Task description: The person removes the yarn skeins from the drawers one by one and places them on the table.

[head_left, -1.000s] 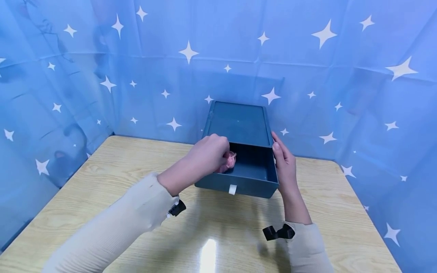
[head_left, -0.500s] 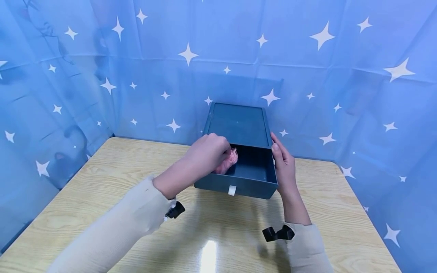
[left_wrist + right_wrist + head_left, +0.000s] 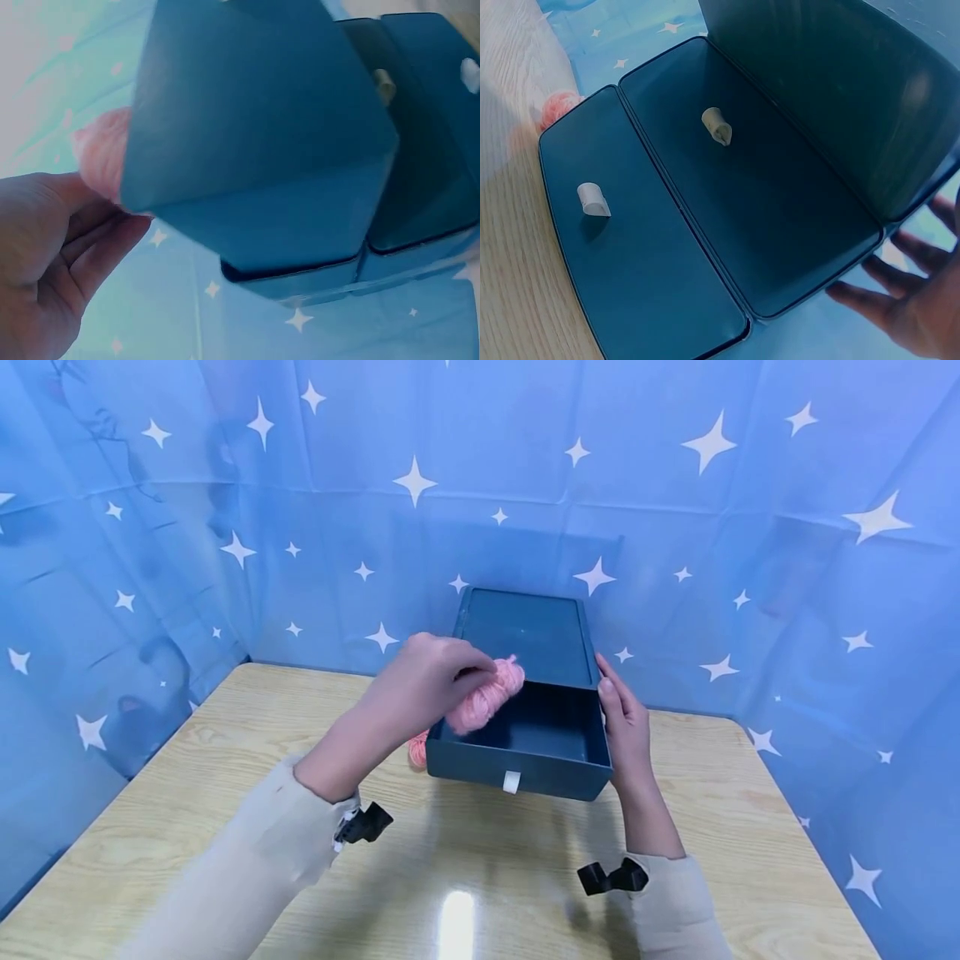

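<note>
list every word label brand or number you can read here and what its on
None can be read.
White pull tab on the open drawer: no lettering visible.
Pink yarn in the left hand: no label visible.
Curtain: stars, no words.
Black wrist devices: too small to tell.

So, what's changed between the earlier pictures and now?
The left hand has moved up and leftward, raising the fluffy pink yarn bundle it already held from inside the dark-blue rectangular drawer. A second pink yarn bundle, out of sight earlier, now shows left of the drawer. The right hand stays at the dark-blue boxy cabinet's right side; the drawer stays open.
</note>
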`<state>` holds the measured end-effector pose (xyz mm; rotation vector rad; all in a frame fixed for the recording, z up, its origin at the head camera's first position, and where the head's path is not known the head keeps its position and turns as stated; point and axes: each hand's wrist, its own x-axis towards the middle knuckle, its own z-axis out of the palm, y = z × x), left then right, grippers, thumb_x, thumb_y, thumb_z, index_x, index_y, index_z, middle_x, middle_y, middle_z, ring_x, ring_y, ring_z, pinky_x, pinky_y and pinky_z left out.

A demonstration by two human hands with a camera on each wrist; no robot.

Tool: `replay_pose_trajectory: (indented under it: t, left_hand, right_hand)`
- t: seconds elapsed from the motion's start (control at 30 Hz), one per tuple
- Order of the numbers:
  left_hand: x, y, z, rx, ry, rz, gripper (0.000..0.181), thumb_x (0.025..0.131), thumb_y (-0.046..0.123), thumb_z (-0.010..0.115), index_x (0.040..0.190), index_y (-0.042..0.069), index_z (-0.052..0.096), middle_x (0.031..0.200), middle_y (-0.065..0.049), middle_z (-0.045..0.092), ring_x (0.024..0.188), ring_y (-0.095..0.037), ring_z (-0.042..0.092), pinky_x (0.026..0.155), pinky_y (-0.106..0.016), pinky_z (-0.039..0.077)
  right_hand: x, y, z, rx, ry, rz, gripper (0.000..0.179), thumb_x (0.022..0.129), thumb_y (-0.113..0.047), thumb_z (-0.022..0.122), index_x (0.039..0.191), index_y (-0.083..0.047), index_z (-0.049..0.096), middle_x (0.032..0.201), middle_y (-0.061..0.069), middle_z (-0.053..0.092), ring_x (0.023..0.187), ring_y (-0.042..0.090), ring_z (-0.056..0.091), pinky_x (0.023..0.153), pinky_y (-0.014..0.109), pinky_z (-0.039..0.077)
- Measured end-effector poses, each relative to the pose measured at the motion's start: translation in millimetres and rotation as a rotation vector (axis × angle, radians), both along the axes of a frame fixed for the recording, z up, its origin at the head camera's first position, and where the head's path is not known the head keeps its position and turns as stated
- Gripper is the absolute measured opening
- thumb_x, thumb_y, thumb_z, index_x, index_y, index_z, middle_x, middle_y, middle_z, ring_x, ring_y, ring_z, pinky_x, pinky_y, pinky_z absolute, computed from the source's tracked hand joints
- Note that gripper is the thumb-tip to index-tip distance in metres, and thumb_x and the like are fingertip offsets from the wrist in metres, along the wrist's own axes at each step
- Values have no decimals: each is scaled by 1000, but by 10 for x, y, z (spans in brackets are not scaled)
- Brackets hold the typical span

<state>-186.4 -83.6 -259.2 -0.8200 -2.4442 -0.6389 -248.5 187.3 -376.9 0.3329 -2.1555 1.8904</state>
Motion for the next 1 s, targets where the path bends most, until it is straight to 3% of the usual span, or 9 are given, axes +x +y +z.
replay_pose_trajectory:
  t: [0.2, 0.37, 0.57, 0.67, 1.0]
  left_hand:
    - [41, -177, -98, 201, 64, 16, 9, 90, 7, 76, 96, 4, 81, 91, -9, 80, 82, -19, 76, 74, -30, 61]
    - [38, -314, -204, 317, 127, 72, 10, 87, 7, 79, 96, 2, 80, 91, -10, 79, 80, -20, 76, 73, -30, 61]
    - [-18, -464, -337, 471, 209, 143, 9, 86, 5, 79, 94, 1, 81, 89, -13, 79, 75, -21, 75, 71, -8, 53]
    - [-26, -534, -409, 535, 199, 195, 10, 86, 5, 79, 96, 1, 81, 90, -14, 79, 74, -23, 74, 72, -1, 47]
    - [-65, -674, -675, 629, 143, 299, 10, 89, 5, 76, 98, 1, 81, 92, -16, 79, 72, -17, 69, 67, -3, 47]
  right_hand:
    - [10, -10, -23, -22, 3, 14, 46, 109, -39, 42, 154, -33, 43, 163, -2, 39, 153, 27, 35, 117, 62, 33]
    - [25, -12, -8, -11, 0, 4, 47, 108, -39, 42, 155, -31, 42, 164, -1, 38, 153, 29, 34, 117, 65, 32]
    - [32, -9, 16, -20, 5, 12, 46, 109, -38, 42, 154, -30, 43, 163, -1, 39, 154, 26, 33, 120, 62, 29]
    - [37, -13, 13, -14, -2, 5, 46, 108, -38, 42, 154, -32, 43, 163, -2, 39, 153, 26, 34, 120, 62, 30]
    - [39, -9, 11, -27, 9, 16, 46, 109, -36, 42, 154, -30, 43, 163, -1, 39, 153, 27, 33, 120, 63, 29]
